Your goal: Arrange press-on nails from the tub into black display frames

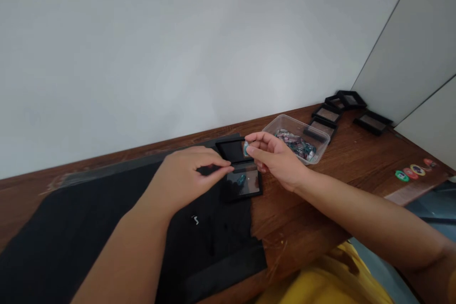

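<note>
A small shiny pale-blue piece is pinched between the thumb and fingers of my right hand, raised over a black framed case. That open case lies on the black cloth, its clear panel reflecting a bluish shape; its black lid stands up behind. My left hand is at the case's left side, thumb and index tip pressed together close to the hinge line. Whether anything sits in that pinch is too small to tell.
Right of my hand stands a clear plastic tub with many small shiny pieces. Several black framed cases lie farther back by the wall. The black cloth bears a small white mark. Round stickers are near the table's right edge.
</note>
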Action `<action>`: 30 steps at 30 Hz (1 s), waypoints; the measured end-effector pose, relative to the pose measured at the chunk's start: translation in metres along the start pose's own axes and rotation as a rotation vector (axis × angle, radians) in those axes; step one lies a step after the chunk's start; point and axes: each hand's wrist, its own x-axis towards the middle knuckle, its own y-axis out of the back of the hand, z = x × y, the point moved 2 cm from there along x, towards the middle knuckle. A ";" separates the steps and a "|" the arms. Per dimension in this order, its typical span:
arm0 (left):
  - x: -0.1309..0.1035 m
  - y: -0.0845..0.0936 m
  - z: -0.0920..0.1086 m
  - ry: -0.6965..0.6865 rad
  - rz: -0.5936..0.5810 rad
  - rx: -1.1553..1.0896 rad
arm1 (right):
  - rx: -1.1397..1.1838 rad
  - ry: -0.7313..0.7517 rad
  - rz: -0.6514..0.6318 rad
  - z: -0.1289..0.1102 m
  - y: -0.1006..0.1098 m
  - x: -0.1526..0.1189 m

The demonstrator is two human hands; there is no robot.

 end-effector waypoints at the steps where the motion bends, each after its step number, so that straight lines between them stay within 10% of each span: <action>1: -0.001 -0.004 -0.003 0.036 -0.070 -0.006 | -0.003 -0.003 0.004 0.000 0.000 0.001; 9: -0.005 -0.025 -0.014 0.252 -0.350 -0.015 | -0.033 -0.019 -0.003 0.001 0.000 0.000; 30: -0.009 -0.030 -0.005 0.251 -0.481 -0.002 | -0.098 -0.017 -0.023 0.006 -0.001 0.000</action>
